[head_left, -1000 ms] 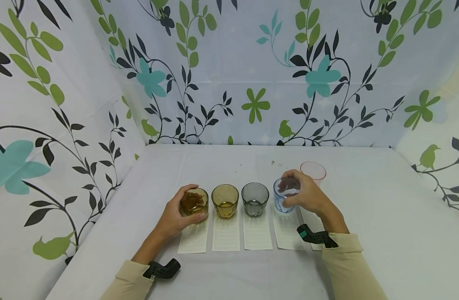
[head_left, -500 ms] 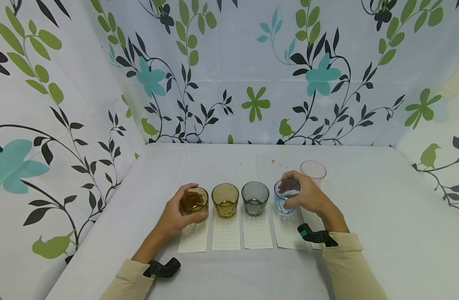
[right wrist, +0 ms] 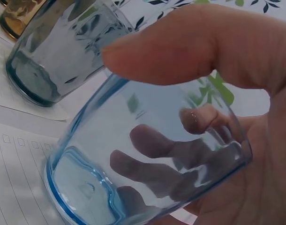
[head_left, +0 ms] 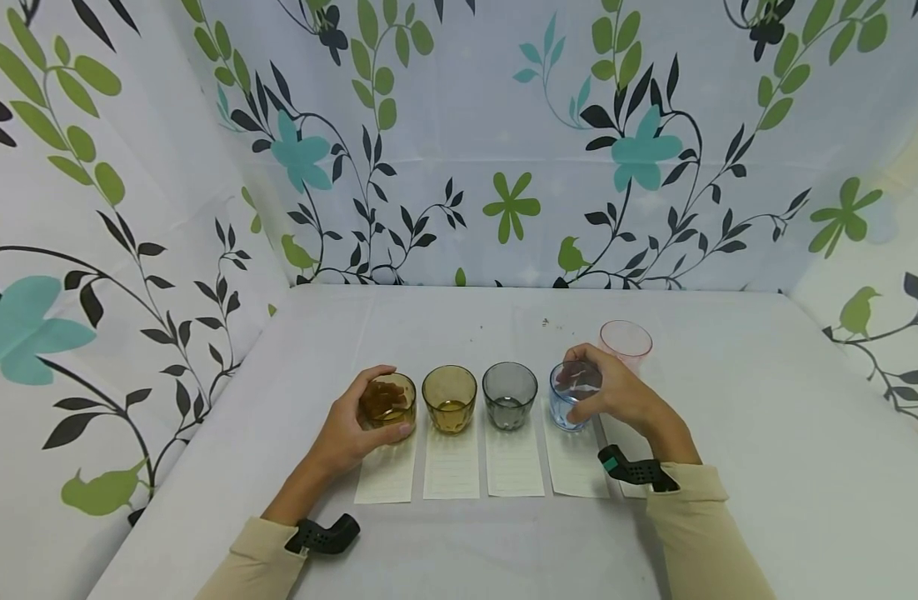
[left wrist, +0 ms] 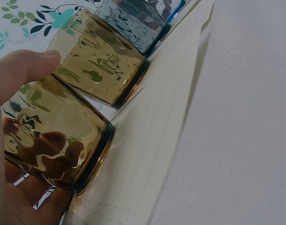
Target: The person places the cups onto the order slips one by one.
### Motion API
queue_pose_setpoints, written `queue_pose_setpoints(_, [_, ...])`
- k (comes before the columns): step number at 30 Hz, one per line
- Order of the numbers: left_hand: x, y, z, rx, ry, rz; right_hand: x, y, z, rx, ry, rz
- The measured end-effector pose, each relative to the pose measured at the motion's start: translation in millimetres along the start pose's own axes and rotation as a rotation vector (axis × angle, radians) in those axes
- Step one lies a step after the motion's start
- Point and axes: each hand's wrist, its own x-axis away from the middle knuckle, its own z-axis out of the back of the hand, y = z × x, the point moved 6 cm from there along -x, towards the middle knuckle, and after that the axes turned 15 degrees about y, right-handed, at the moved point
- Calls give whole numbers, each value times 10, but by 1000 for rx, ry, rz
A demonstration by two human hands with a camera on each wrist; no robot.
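Note:
My left hand (head_left: pixel 345 432) grips an amber-brown glass (head_left: pixel 388 410) at the left end of a row, thumb on the near side and fingers behind. In the left wrist view that glass (left wrist: pixel 63 140) stands at the top end of a paper slip (left wrist: pixel 133 140). My right hand (head_left: pixel 622 390) holds a light blue glass (head_left: pixel 571 408), its fingers showing through the clear wall. The blue glass's (right wrist: pixel 91 187) base is by a lined slip (right wrist: pixel 16 173) in the right wrist view. Between the hands stand a yellow-amber glass (head_left: pixel 449 400) and a grey glass (head_left: pixel 510 398).
A clear glass with a pink rim (head_left: pixel 626 340) stands behind my right hand, partly hidden by it. Several paper slips (head_left: pixel 451 471) lie side by side in front of the glasses on the white table (head_left: pixel 459 550). A patterned curtain (head_left: pixel 429 150) hangs behind.
The blue glass and my right hand have shifted slightly toward me and to the right. My left hand stays on the amber-brown glass.

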Motion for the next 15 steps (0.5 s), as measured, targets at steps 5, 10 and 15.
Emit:
queue_pose_setpoints(5, [2, 5, 1, 1, 1, 4, 13, -9, 3, -54, -31, -39])
queue_pose_setpoints(10, [4, 11, 3, 13, -2, -1, 22, -11, 15, -45, -40, -50])
queue_pose_setpoints(15, [4, 17, -3, 20, -4, 0, 29, -25, 28, 0, -41, -31])
